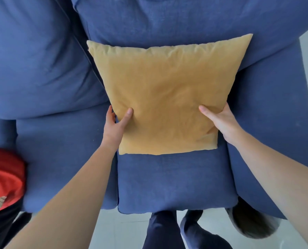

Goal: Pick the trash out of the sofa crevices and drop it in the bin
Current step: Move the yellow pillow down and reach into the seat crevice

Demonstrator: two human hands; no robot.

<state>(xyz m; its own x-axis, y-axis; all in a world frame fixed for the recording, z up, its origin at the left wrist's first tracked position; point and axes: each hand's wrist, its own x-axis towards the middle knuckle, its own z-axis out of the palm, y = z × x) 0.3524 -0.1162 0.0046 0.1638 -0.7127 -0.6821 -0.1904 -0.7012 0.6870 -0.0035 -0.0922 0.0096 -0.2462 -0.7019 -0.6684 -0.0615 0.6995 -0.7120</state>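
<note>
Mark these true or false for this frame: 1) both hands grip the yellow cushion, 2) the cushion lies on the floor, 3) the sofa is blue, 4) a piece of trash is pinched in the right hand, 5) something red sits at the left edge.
1) True. The left hand and the right hand each grip a lower side of the yellow cushion.
2) False. It is over the seat and backrest of the sofa.
3) True. The sofa is blue.
4) False. The right hand holds only the cushion; no trash is visible.
5) True. A red item lies at the left edge, beside the sofa.
</note>
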